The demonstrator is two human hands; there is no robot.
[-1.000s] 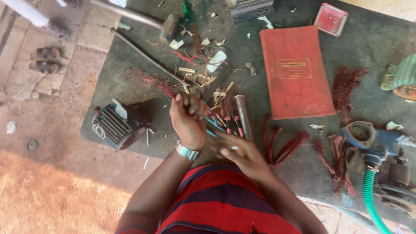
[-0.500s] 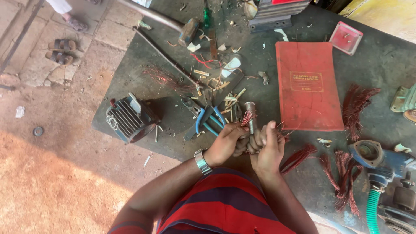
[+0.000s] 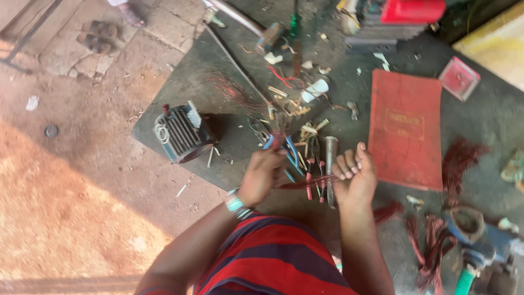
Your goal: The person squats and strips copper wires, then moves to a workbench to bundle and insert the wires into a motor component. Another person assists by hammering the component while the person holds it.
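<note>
both hands have parted: left hand (image 3: 262, 175) clenches blue-handled pliers (image 3: 284, 150), right hand (image 3: 355, 175) pinches a copper wire bundle (image 3: 305, 183) near the tabletop's (image 3: 218, 82) front edge.

At the centre of the frame the left hand (image 3: 263, 176) and the right hand (image 3: 355, 177) hold a thin bundle of reddish wire (image 3: 308, 182) between them. A small finned motor (image 3: 183, 133) sits to the left. A red book (image 3: 405, 129) lies at right on the dark worktable (image 3: 218, 82), among scattered scraps.
</note>
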